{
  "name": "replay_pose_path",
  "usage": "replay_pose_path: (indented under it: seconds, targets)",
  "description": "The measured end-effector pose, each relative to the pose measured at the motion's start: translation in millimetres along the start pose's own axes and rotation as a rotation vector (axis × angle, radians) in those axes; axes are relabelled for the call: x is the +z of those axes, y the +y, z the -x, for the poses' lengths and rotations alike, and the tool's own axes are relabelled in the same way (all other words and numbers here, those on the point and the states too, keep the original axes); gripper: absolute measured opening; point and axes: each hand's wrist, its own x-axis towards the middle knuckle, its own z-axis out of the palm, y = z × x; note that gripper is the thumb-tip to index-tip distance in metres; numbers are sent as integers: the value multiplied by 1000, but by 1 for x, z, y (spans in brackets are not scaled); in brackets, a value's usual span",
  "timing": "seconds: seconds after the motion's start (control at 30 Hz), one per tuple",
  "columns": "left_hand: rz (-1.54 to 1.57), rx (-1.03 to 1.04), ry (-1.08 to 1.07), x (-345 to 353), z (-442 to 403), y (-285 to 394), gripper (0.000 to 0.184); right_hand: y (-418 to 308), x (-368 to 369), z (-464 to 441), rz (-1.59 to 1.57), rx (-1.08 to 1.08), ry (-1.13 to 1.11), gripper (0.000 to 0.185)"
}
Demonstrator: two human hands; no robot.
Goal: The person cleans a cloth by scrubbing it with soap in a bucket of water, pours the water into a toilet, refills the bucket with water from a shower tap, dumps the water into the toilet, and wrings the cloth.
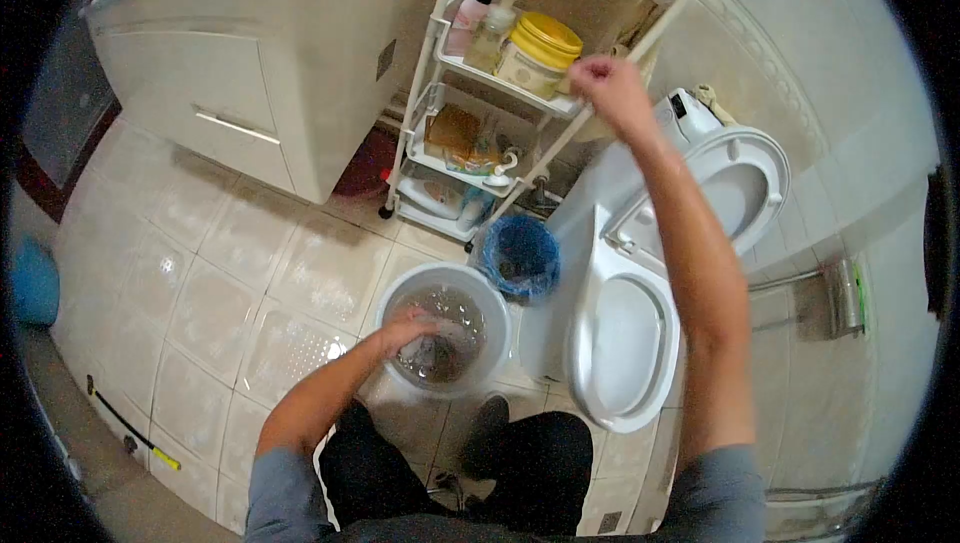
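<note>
A pale round bucket [505, 328] of murky water stands on the floor in front of my knees. My left hand [408, 329] reaches over its left side, with the fingers at the water and bent around something blurred. A dark shape shows under the surface near it; what it is cannot be made out. Raised high, my right hand [608, 91] has its fingers pinched together beside the shelf rack's upright. Just left of it sits a tub with a yellow lid [545, 38]. Anything between those fingertips is too small to see.
The white shelf rack [470, 68] carries pump bottles [490, 31] and other toiletries. A blue-lined bin [520, 251] stands between bucket and toilet [628, 348], whose lid is up. A cabinet [215, 93] stands at left. The tiled floor [240, 263] looks wet.
</note>
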Motion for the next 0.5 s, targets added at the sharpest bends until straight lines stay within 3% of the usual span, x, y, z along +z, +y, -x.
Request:
replay_pose_path:
  seconds: [0.07,0.1,0.17,0.2,0.27,0.33,0.43,0.5]
  targets:
    - [63,30,-72,-1,-32,-46,62,-6,-4,-59,249,-170,216,30]
    - [69,27,-75,-2,-27,-36,62,-10,-8,-82,414,-187,183,34]
    - [130,-224,-91,0,0,-2,69,-5,5,-123,568,69,42,35]
    - [138,-228,-98,1,-8,-12,69,-12,10,-127,574,70,34,35]
    - [88,-84,-69,0,-27,-43,74,-27,23,-140,699,188,-238,32]
    - [74,-95,-83,-1,-47,-79,75,-5,34,-158,742,201,-256,31]
    - [-10,-143,-81,-4,-43,-75,74,1,45,-176,951,168,-339,27]
    - [-83,-177,-71,-8,-20,-37,73,2,44,-180,1005,217,-289,26]
